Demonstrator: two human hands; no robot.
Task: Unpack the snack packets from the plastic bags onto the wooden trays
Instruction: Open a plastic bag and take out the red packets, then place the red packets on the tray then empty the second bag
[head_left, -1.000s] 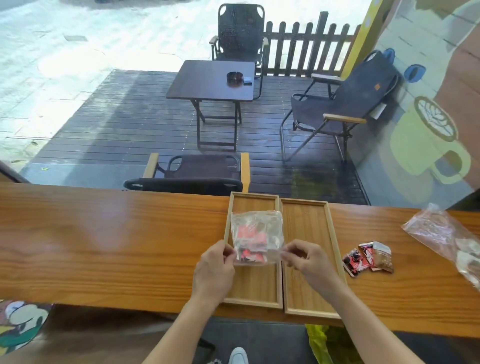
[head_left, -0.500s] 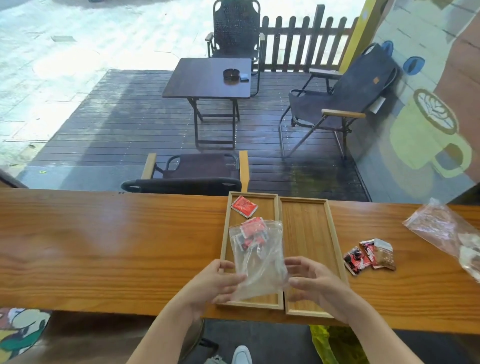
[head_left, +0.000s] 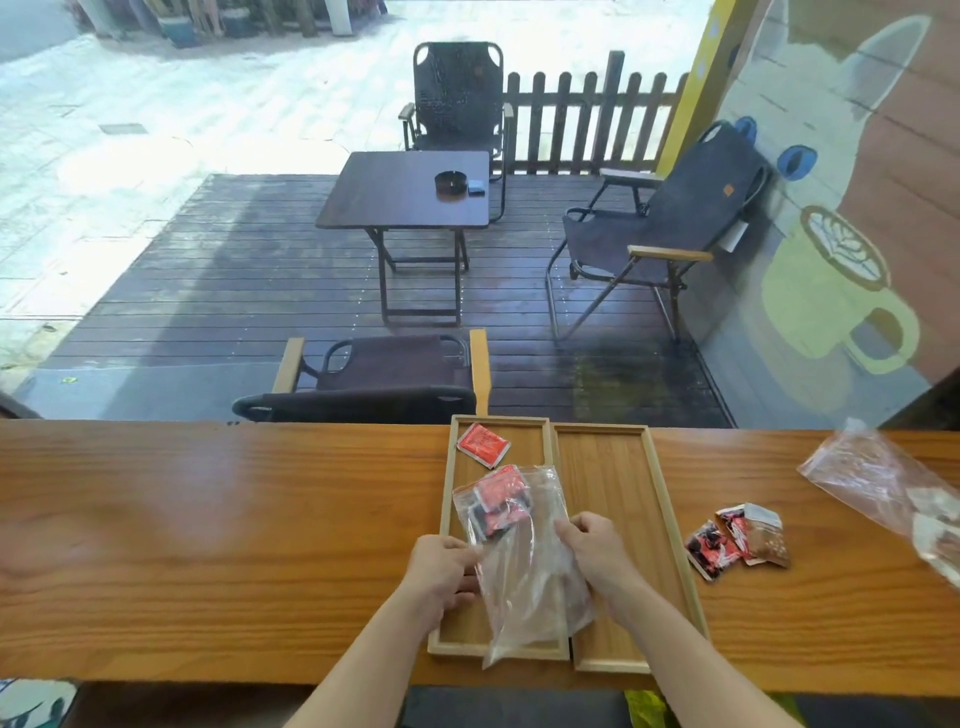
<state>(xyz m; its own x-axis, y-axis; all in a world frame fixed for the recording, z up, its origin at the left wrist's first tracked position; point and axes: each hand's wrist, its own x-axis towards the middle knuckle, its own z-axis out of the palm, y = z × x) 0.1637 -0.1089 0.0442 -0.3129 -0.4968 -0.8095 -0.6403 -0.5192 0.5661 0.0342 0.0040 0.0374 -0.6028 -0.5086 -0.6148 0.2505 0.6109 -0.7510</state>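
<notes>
A clear plastic bag (head_left: 524, 577) lies over the left wooden tray (head_left: 451, 525), its mouth pointing away from me. Red and black snack packets (head_left: 501, 501) bunch at that far end of the bag. My left hand (head_left: 441, 571) pinches the bag's left side and my right hand (head_left: 597, 553) grips its right side. One red packet (head_left: 483, 445) lies loose at the tray's far end. The right wooden tray (head_left: 618, 519) beside it holds nothing.
Three loose packets (head_left: 737, 538) lie on the wooden counter (head_left: 208, 545) right of the trays. A second plastic bag (head_left: 893, 493) with packets sits at the far right. Beyond the counter's far edge are chairs and a table on a deck.
The bag was held upright a second ago. It has since been tipped forward over the left tray, one red packet dropped out at the far end, and the other packets slid toward the mouth.
</notes>
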